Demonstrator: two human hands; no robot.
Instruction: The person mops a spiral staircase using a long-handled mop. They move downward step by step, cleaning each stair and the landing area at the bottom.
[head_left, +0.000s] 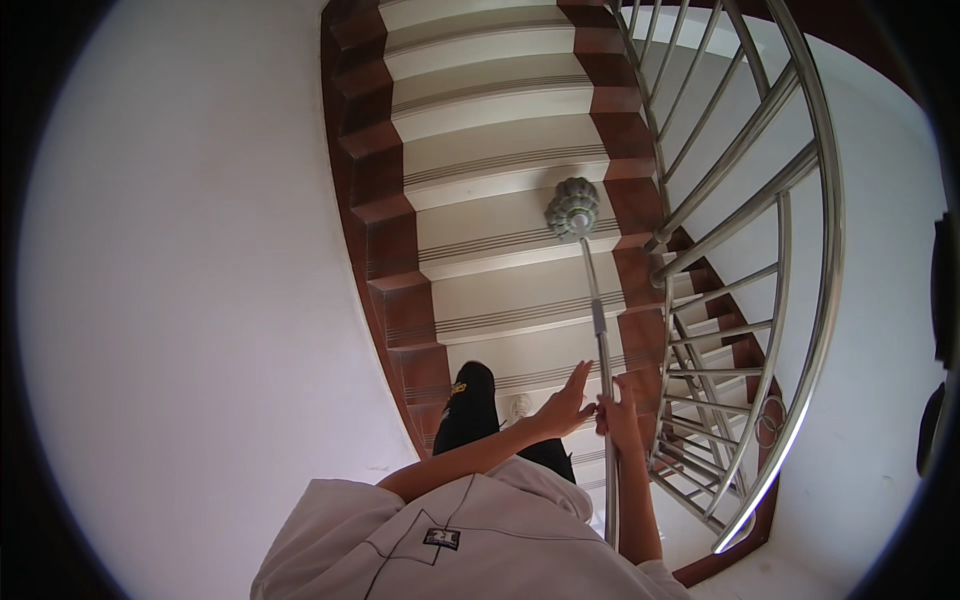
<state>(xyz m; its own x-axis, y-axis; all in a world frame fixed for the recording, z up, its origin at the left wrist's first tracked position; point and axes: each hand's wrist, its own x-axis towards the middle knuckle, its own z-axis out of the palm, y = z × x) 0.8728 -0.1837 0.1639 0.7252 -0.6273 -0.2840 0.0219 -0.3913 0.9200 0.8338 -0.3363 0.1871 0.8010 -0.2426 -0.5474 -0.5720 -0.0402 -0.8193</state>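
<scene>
A mop with a metal handle (605, 367) runs from beside my body up the staircase. Its grey-green fabric head (574, 202) lies on a beige stair tread, near the ridged front edge and the right-hand border. My right hand (619, 421) is wrapped round the handle, with one finger pointing up along it. Just left of the handle is my left hand (561, 411), its fingers stretched out and thumb apart; whether it touches the handle I cannot tell. A grey sleeve-like joint (598, 317) sits partway along the pole.
Beige steps (510, 217) with red-brown borders climb ahead. A white wall (202, 300) rises on the left. Along the right curves a stainless steel railing (829, 225), with metal rings (770, 421) on it. Another flight (705, 306) shows beyond the balusters. My bent knee (472, 382) is over the steps.
</scene>
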